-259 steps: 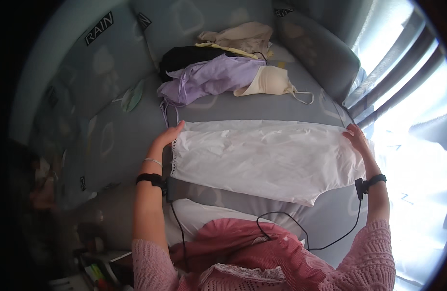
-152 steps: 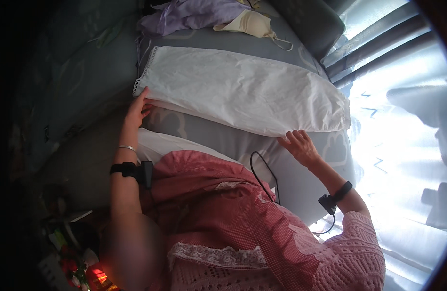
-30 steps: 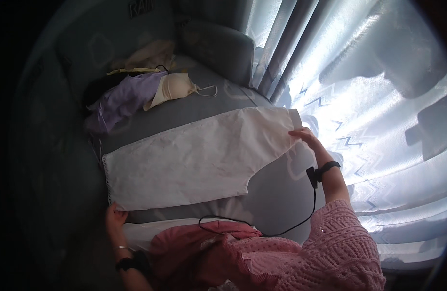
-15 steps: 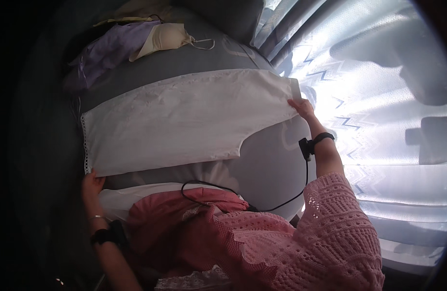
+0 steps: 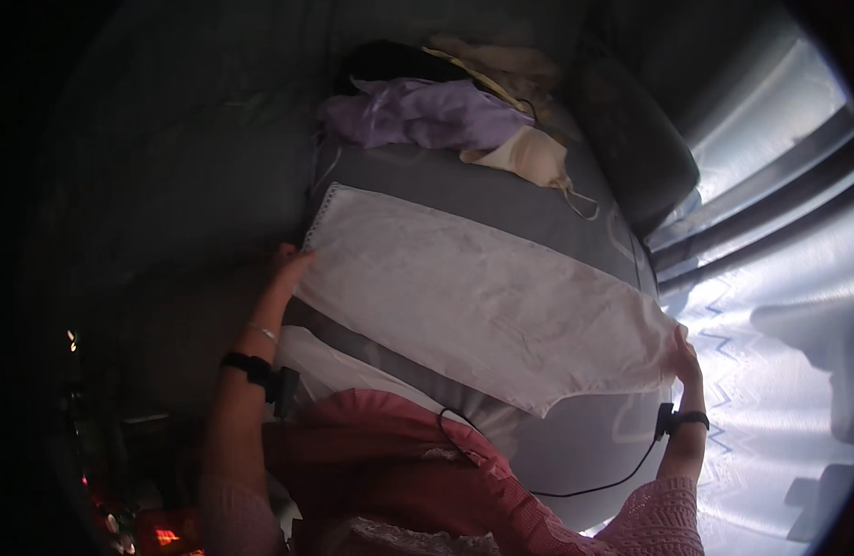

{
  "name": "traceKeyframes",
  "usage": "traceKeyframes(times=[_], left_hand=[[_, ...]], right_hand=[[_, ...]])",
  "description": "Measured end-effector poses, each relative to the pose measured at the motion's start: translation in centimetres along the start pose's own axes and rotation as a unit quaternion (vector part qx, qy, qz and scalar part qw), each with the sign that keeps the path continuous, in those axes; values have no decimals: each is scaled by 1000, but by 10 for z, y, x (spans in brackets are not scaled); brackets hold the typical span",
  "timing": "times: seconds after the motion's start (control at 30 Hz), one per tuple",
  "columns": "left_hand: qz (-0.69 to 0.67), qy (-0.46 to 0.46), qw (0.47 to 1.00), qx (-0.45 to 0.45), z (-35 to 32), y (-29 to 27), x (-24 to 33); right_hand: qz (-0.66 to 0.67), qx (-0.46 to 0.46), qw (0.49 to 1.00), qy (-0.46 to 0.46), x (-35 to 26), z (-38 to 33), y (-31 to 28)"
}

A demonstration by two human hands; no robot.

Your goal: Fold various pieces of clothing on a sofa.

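Observation:
A pair of white trousers (image 5: 473,287), folded lengthwise, stretches across the grey bedding with a lace-edged hem at its left end. My left hand (image 5: 294,267) is closed on that hem, near its lower corner. At the opposite end my right hand (image 5: 686,360) grips the waist end; some of its fingers are hidden by the cloth. The fabric lies mostly flat, with light creases and a notch at the crotch along its near edge. A black band with a small device sits on each wrist.
Beyond the trousers lie a lilac garment (image 5: 427,113), a beige bra (image 5: 529,156) and dark clothing (image 5: 399,63). A grey cushion (image 5: 635,139) stands at the far right, beside a bright sheer curtain (image 5: 760,389). A black cable (image 5: 603,484) runs from my right wrist across the bedding (image 5: 594,445).
The view has turned, so the trousers now slope down to the right. My left hand has moved slightly up along the hem. Both hands stay on the trousers.

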State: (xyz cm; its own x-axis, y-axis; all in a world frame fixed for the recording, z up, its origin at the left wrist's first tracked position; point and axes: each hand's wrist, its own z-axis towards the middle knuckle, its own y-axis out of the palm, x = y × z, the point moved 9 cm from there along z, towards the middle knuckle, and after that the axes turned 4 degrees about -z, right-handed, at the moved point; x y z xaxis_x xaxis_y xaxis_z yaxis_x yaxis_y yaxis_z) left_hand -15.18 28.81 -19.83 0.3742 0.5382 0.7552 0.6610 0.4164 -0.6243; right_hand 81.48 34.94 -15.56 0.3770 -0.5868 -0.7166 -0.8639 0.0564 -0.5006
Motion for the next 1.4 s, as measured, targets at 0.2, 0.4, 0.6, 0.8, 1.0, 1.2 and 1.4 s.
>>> traceKeyframes(times=[0.2, 0.4, 0.6, 0.8, 1.0, 1.2, 1.4], left_hand=[[137, 398, 907, 24, -6, 31, 138], [231, 429, 870, -80, -12, 86, 185], [333, 392, 853, -91, 19, 89, 188], [279, 331, 897, -88, 38, 72, 165], [263, 282, 922, -28, 46, 70, 160], [299, 274, 911, -67, 54, 71, 170], [368, 287, 885, 9, 55, 68, 177]], right_hand=[[84, -118, 989, -27, -22, -1, 19], [201, -120, 972, 27, -20, -6, 33], [148, -79, 985, -48, -10, 5, 23], [76, 89, 990, -81, 16, 22, 5], [123, -63, 989, -52, -1, 16, 15], [-20, -59, 997, -43, -24, 33, 11], [-104, -79, 991, -24, -31, 28, 33]])
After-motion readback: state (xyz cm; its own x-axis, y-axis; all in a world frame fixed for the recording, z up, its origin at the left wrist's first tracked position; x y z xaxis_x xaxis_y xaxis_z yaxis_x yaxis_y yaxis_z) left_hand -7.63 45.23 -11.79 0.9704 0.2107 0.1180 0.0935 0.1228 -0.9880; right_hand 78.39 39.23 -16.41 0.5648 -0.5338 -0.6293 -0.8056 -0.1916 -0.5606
